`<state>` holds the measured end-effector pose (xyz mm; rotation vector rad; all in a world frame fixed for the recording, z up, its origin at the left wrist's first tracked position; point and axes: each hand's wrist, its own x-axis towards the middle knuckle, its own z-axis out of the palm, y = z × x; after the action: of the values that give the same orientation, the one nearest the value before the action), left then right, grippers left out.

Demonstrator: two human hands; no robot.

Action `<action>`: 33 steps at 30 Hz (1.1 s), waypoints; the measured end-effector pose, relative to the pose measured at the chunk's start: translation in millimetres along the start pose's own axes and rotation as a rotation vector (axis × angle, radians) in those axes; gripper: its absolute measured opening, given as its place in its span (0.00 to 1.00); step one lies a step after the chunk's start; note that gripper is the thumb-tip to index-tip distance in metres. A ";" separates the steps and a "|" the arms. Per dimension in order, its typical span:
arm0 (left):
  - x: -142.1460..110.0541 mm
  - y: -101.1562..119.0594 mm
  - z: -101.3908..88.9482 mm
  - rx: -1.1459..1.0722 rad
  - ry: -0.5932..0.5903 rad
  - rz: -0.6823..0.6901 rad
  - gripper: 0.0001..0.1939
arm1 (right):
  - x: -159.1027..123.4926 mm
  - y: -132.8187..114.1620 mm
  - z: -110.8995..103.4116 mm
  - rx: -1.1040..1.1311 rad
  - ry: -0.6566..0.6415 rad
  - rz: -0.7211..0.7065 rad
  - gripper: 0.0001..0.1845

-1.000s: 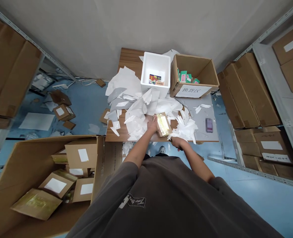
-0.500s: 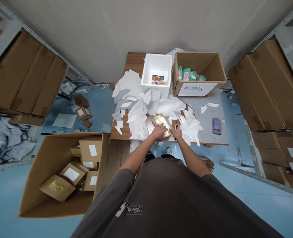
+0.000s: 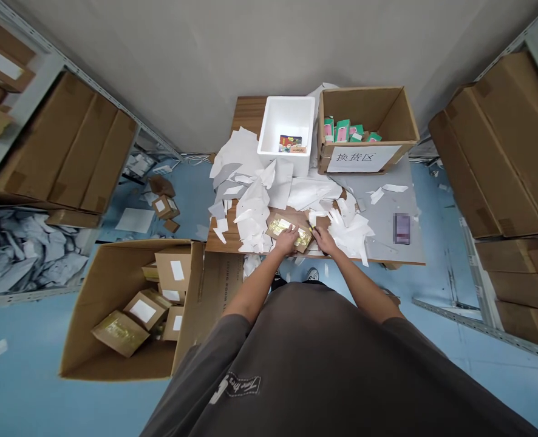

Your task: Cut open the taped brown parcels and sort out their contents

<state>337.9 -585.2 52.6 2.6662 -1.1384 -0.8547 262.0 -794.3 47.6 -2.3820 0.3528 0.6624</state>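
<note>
A small cardboard box [image 3: 275, 226] with shiny gold-coloured tape across its top lies near the table's front edge. My left hand [image 3: 287, 240] presses on its top and near side, holding it. In my right hand [image 3: 325, 241], the fingers are wrapped round a yellow and black utility knife [image 3: 313, 229]. The knife's front end is at the right end of the box; whether the blade touches the tape is too small to tell. Torn white paper [image 3: 348, 227] lies around the box.
At the back of the table [image 3: 246, 112] stand a white foam box [image 3: 263, 145] holding colourful packets and a labelled carton [image 3: 367, 161] with green boxes. A phone [image 3: 401, 229] lies at right. Left of me, a large open carton [image 3: 80, 340] holds several small boxes. Shelves flank both sides.
The taped box has turned and shifted slightly left, now lying more sideways. My right hand has tipped the knife toward the box's right end. The whole view has shifted a little.
</note>
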 end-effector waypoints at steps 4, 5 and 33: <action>3.4 0.3 0.1 0.028 0.006 0.006 0.39 | -20.8 21.0 -1.7 -0.046 -0.120 -0.065 0.19; 4.1 -0.2 0.1 0.033 0.002 0.007 0.39 | -22.7 22.6 -2.9 -0.083 -0.132 -0.061 0.19; 20.2 -12.7 -6.0 0.098 -0.031 0.083 0.34 | -39.2 3.4 6.7 -0.188 -0.164 -0.026 0.21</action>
<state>360.4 -590.8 44.5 2.6691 -1.3205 -0.8501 225.4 -789.4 62.5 -2.4814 0.1961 0.9072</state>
